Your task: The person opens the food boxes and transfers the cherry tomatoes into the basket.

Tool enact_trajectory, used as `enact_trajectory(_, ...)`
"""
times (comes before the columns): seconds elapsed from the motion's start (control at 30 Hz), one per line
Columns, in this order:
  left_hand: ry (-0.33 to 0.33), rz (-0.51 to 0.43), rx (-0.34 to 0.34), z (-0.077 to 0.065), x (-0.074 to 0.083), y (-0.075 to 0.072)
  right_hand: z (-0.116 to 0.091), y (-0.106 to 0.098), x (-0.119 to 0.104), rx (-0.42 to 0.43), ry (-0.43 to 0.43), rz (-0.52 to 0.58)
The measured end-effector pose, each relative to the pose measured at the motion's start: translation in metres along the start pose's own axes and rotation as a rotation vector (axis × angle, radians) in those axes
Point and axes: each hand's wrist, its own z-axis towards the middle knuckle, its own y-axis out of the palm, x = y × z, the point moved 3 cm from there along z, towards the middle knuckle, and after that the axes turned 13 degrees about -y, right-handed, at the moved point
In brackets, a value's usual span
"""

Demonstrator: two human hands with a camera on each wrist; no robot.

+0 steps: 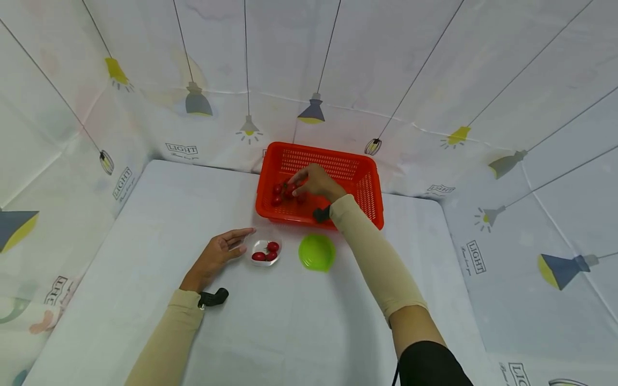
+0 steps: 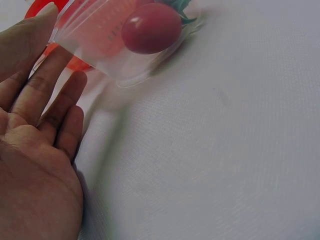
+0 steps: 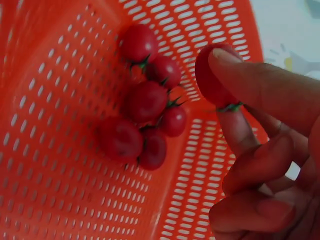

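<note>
My right hand [image 1: 316, 180] is over the red basket [image 1: 369, 187]. Its thumb and fingertip pinch a cherry tomato [image 3: 209, 82] with a green stem end, held above several loose cherry tomatoes [image 3: 145, 102] on the basket floor. My left hand [image 1: 217, 256] lies beside a small clear plastic container [image 2: 127, 75], palm turned toward it and fingers fairly straight. Thumb and fingertips are right at the container's rim. Inside the container are 3 cherry tomatoes [image 1: 272, 246]; the left wrist view shows one, with green leaves, through the clear wall.
A lime-green dish [image 1: 316, 252] sits right of the clear container, just in front of the basket. The white-covered table [image 1: 275, 321] ends at a back wall [image 1: 217, 134] printed with lamps, and the basket stands close against that wall.
</note>
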Motion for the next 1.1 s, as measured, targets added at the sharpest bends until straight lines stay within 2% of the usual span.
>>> enact_trajectory(0.27, 0.014, 0.011, -0.007, 0.001, 0.001, -0.001, 0.013, 0.003, 0.015, -0.099, 0.04, -0.034)
enact_trajectory(0.47, 0.009, 0.011, -0.001, 0.002, -0.001, -0.002, 0.019, 0.007, 0.016, -0.156, 0.054, -0.089)
enact_trajectory(0.7, 0.011, 0.0, -0.009, 0.002, -0.001, 0.0, 0.024, 0.012, 0.02, -0.217, 0.116, -0.142)
enact_trajectory(0.9, 0.015, -0.008, 0.001, 0.001, 0.001, 0.0, 0.029, 0.015, 0.024, -0.196, 0.093, -0.161)
enact_trajectory(1.1, 0.004, -0.008, 0.005, 0.002, -0.001, -0.001, 0.033, 0.02, 0.026, -0.221, 0.043, -0.29)
